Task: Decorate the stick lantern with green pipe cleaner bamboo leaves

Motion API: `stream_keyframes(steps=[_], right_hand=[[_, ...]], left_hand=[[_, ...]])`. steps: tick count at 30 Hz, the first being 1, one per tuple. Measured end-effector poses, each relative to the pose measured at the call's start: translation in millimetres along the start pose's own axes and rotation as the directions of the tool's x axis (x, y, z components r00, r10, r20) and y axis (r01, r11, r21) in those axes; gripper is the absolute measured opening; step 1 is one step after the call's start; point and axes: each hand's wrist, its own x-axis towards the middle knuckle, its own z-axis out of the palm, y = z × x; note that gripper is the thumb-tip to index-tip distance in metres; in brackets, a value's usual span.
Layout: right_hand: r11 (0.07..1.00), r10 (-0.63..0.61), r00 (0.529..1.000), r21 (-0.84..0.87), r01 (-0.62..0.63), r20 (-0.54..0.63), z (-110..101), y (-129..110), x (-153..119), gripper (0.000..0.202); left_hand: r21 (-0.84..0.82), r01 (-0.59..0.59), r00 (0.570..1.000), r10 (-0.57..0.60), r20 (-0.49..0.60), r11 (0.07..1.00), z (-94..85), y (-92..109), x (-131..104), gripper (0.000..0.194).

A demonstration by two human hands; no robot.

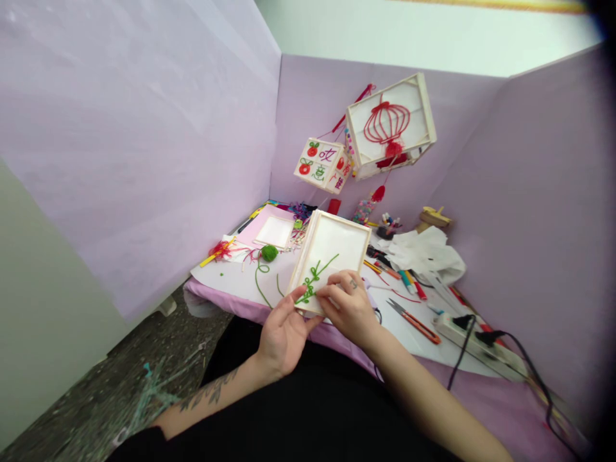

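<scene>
A wooden-framed white panel (341,237) is tilted up at the table's front edge. Green yarn (315,273) lies on its lower part in a looped, leafy stem shape. My left hand (285,330) grips the panel's lower left corner, thumb on top and fingers beneath. Over the lower right of the panel, my right hand (350,307) has its fingers pinched together at the green yarn; whether a strand is between the fingertips is hidden. A green yarn ball (269,253) rests on the table left of the panel, with a loose strand trailing from it.
Orange-handled snips (414,322) lie right of my right hand, near a power strip (474,346) with black cords. Crumpled white paper (426,253) and markers (411,283) sit behind. A large lantern (392,125) and a small lantern (321,165) hang above. Purple partitions (206,128) enclose the table.
</scene>
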Motion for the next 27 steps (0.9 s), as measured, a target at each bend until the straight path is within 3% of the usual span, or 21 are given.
stream_keyframes(steps=[5,10,16,20,23,27], right_hand=[[1.000,0.011,0.999,0.004,-0.012,0.037,-1.5,0.2,3.8,0.015],[0.994,0.092,0.986,0.046,-0.099,0.140,-2.4,3.2,8.9,0.014],[0.973,0.232,0.933,-0.059,-0.225,0.276,-7.7,0.5,23.4,0.020],[0.960,0.278,0.891,-0.135,-0.245,0.359,-11.6,-2.0,31.0,0.016],[0.974,0.216,0.902,-0.020,-0.225,0.374,-11.4,0.9,26.9,0.016],[0.975,0.167,0.946,0.100,-0.201,0.278,-8.8,5.6,14.4,0.017]], left_hand=[[-0.003,-0.007,1.000,0.007,0.000,1.000,0.6,-0.8,-0.8,0.022],[-0.021,0.000,1.000,0.000,0.007,1.000,-0.4,-1.4,-1.3,0.024],[-0.007,0.017,1.000,-0.017,0.017,1.000,-4.8,-5.0,0.2,0.025],[-0.014,0.029,0.999,-0.029,0.019,0.999,-5.2,-5.7,-0.6,0.025],[-0.026,0.023,1.000,-0.022,0.008,0.999,-5.6,-4.7,-0.5,0.026],[-0.040,0.018,1.000,-0.018,0.023,0.999,-6.7,-3.8,1.2,0.027]])
